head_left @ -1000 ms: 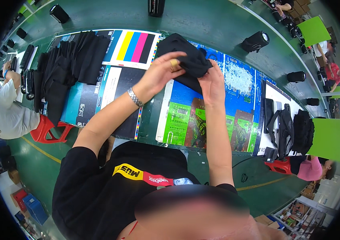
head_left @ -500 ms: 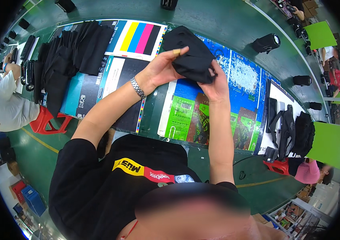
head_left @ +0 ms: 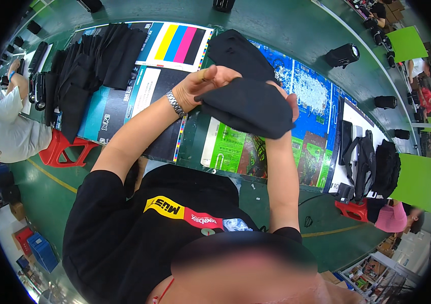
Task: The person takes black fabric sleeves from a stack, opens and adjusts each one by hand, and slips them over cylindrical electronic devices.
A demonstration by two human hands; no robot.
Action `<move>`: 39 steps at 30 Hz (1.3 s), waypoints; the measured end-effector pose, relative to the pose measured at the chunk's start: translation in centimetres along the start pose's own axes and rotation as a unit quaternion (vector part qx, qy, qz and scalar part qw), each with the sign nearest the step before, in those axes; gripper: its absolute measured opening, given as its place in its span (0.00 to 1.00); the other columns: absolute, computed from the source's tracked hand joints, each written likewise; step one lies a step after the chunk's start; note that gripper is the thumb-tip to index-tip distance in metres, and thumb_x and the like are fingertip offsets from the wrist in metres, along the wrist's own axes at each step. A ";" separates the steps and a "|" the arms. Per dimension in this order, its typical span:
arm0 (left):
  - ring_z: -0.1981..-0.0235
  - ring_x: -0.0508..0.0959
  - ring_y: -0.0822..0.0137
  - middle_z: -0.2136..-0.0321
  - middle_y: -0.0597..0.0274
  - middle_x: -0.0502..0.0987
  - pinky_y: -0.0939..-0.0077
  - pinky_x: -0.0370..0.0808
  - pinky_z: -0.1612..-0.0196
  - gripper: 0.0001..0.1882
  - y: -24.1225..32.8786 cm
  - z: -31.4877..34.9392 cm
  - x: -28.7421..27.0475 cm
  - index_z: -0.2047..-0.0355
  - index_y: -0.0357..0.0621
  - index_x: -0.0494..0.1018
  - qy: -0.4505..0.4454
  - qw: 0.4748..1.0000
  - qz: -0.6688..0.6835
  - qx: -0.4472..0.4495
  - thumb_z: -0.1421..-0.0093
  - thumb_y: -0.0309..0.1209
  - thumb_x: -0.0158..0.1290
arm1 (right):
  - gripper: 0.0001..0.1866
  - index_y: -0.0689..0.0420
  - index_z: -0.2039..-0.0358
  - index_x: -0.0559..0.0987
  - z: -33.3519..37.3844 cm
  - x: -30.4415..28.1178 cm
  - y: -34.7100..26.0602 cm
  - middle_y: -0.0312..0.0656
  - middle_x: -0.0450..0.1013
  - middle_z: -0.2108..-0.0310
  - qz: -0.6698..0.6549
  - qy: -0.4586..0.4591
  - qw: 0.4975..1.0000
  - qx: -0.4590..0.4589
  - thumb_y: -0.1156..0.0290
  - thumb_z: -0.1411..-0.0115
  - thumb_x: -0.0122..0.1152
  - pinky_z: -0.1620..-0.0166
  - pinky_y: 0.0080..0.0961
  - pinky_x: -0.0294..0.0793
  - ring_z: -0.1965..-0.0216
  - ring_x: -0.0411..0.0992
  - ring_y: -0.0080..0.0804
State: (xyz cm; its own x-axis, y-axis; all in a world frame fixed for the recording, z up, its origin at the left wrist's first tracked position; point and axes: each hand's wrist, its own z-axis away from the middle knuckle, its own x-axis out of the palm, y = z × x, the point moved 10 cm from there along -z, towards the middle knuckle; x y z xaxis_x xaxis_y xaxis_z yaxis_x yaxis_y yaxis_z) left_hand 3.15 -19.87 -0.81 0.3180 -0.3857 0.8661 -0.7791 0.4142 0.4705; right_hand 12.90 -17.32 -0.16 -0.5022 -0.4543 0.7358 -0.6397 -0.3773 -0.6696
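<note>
A folded black fabric piece (head_left: 248, 109) hangs between my two hands above the table, its broad smooth side facing me. My left hand (head_left: 200, 86), with a metal watch at its wrist, holds the piece at its left end; the thumb is raised, and the fabric partly hides the fingers. At the other end my right hand (head_left: 287, 101) grips the piece from the right, most of its fingers covered by the fabric. Just beyond my hands, more black fabric (head_left: 238, 50) lies on the table.
A heap of black fabric pieces (head_left: 91, 61) covers the table's left part. Printed sheets (head_left: 175, 45) line the tabletop. White bits (head_left: 309, 96) are scattered at right, near black straps (head_left: 362, 162). A co-worker (head_left: 15, 126) sits at left on a red stool (head_left: 66, 152).
The black fabric piece has come nearer to me and been turned, so its broad side shows. The black fabric beyond my hands is now more exposed.
</note>
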 end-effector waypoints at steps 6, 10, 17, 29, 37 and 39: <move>0.82 0.72 0.70 0.90 0.62 0.68 0.73 0.64 0.77 0.33 -3.7 1.0 2.2 0.88 0.33 0.71 -0.185 0.914 -0.298 -0.205 0.52 0.55 0.62 | 0.33 0.62 0.72 0.68 0.5 2.3 1.3 0.33 0.69 0.79 -0.009 -0.165 0.982 0.088 0.38 0.47 0.58 0.77 0.12 0.63 0.80 0.66 0.16; 0.77 0.72 0.72 0.81 0.60 0.74 0.76 0.70 0.70 0.27 -2.5 0.4 4.3 0.84 0.31 0.72 -0.256 0.910 -0.306 -0.114 0.47 0.48 0.60 | 0.35 0.65 0.69 0.70 1.1 2.0 0.9 0.34 0.69 0.80 -0.031 -0.182 0.979 0.092 0.37 0.47 0.58 0.76 0.12 0.65 0.80 0.67 0.16; 0.63 0.75 0.74 0.65 0.60 0.77 0.80 0.70 0.56 0.37 1.9 -1.0 1.8 0.61 0.26 0.74 -0.034 0.903 -0.423 -0.068 0.48 0.57 0.58 | 0.28 0.69 0.62 0.71 -0.2 2.5 -2.0 0.39 0.74 0.72 0.073 -0.149 0.986 -0.026 0.51 0.45 0.61 0.71 0.10 0.68 0.74 0.71 0.16; 0.65 0.75 0.73 0.67 0.62 0.77 0.81 0.71 0.59 0.08 10.3 -3.3 5.4 0.70 0.38 0.76 0.056 0.902 -0.425 0.053 0.44 0.31 0.59 | 0.16 0.65 0.57 0.74 -4.2 5.2 -5.8 0.41 0.73 0.59 0.247 -0.029 0.965 0.077 0.64 0.35 0.48 0.50 0.20 0.66 0.55 0.69 0.24; 0.65 0.74 0.79 0.68 0.70 0.76 0.83 0.70 0.57 0.10 16.0 -7.7 -0.7 0.62 0.41 0.76 0.148 0.919 -0.345 0.116 0.38 0.34 0.53 | 0.11 0.61 0.56 0.74 -16.1 -0.2 -8.7 0.37 0.74 0.61 0.157 -0.011 0.987 -0.009 0.71 0.37 0.52 0.54 0.22 0.70 0.59 0.72 0.24; 0.68 0.72 0.80 0.68 0.71 0.76 0.84 0.69 0.59 0.12 17.9 -9.0 -4.5 0.59 0.40 0.76 0.239 0.886 -0.377 0.129 0.39 0.34 0.54 | 0.09 0.59 0.57 0.75 -19.4 -2.5 -10.1 0.35 0.74 0.66 0.273 0.093 0.955 -0.064 0.71 0.37 0.53 0.62 0.22 0.71 0.65 0.72 0.22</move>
State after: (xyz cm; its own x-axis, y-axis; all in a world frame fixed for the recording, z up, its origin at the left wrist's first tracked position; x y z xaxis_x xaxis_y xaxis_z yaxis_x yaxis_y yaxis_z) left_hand -7.42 -3.29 5.24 0.9446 -0.0541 0.3237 -0.3259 -0.0386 0.9446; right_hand 9.35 3.31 6.73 -0.8682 -0.3998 0.2938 -0.3133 -0.0174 -0.9495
